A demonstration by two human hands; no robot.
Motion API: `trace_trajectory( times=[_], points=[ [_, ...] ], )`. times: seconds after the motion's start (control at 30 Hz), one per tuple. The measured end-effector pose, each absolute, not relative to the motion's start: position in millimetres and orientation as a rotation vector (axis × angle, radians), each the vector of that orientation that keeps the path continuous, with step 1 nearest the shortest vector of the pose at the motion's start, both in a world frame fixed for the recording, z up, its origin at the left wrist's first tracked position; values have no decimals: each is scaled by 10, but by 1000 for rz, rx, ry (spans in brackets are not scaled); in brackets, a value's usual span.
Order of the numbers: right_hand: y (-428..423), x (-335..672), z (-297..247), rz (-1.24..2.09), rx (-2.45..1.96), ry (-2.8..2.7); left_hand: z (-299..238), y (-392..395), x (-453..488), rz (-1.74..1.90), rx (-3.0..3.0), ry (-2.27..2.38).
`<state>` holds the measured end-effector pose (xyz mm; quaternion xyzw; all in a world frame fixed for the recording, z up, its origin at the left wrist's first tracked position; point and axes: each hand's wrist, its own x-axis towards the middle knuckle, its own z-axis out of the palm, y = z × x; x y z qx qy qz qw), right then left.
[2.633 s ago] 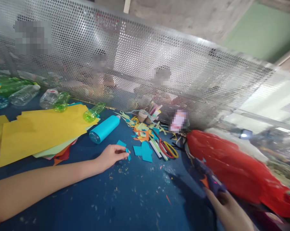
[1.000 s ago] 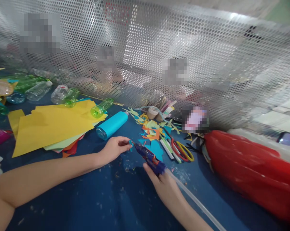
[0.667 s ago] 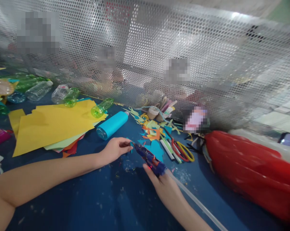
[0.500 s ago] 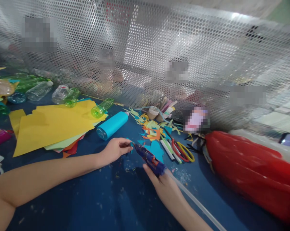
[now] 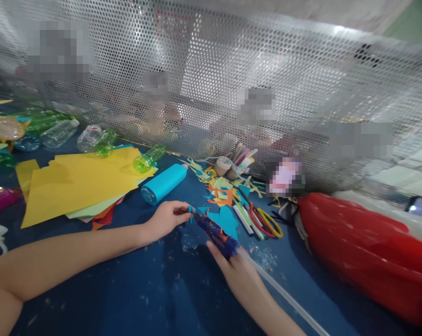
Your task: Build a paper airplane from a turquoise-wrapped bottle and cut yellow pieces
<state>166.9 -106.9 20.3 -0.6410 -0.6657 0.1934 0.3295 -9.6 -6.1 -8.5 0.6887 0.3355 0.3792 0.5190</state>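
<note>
My right hand [image 5: 237,270] is wrapped round a dark blue hot glue gun [image 5: 216,234], with a long clear glue stick [image 5: 284,294] running out of its back end. Pinched in the fingertips of my left hand [image 5: 169,217] is a small piece of blue paper [image 5: 191,211]. The gun's nozzle touches or nearly touches that piece; I cannot tell which. Just beyond my left hand lies a plastic bottle wrapped in blue paper [image 5: 165,183], on its side. Cut blue paper [image 5: 227,219] rests on the table past the gun.
Scissors with red and yellow handles [image 5: 267,221], markers [image 5: 244,217] and paper scraps [image 5: 220,189] lie to the right. Yellow sheets [image 5: 81,179] and plastic bottles [image 5: 60,133] are at left. A red bag [image 5: 365,252] stands right. A perforated metal screen [image 5: 211,60] runs behind, with people beyond.
The blue paper piece in my left fingertips has turned a little by the nozzle. Both hands have otherwise stayed almost in place, and the view has shifted slightly.
</note>
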Motion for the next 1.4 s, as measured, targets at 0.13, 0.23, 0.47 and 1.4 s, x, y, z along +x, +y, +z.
trace_trajectory(
  times=[0.13,0.23,0.47,1.4],
  points=[
    [-1070,1670,192,501,-1666,-1737,-85,-63,-92,927,1611,801],
    [-1071,1672,199,492,-1649,-1740,-80,-68,-90,941,1591,837],
    [-1066,1690,183,484,-1636,-1767,-53,-75,-88,1004,1482,944],
    [-1069,1701,153,361,-1630,-1835,4,-82,-76,1024,1277,933]
  ],
)
